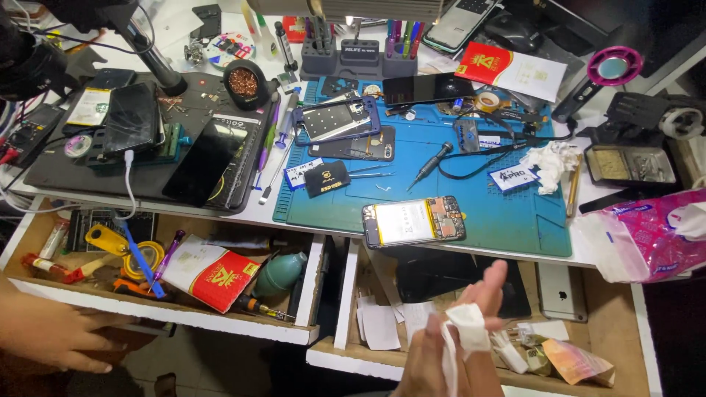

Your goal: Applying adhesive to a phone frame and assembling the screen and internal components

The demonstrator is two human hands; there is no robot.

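Observation:
My right hand [460, 345] is raised over the open right drawer [368, 353], fingers closed round a crumpled white tissue [465, 323]. My left hand [51, 334] lies low at the bottom left, in front of the open left drawer [169, 312], fingers apart and holding nothing. Just beyond my right hand, an opened phone [413, 221] with its back removed and battery showing lies at the front edge of a blue work mat [500, 220].
The mat carries another opened phone [337, 119], a screwdriver [431, 163], tweezers and a crumpled tissue [550, 163]. A black mat [147, 187] at left holds several phones. A pink tissue pack [647, 235] sits at right. Both drawers hold tools, papers and packets.

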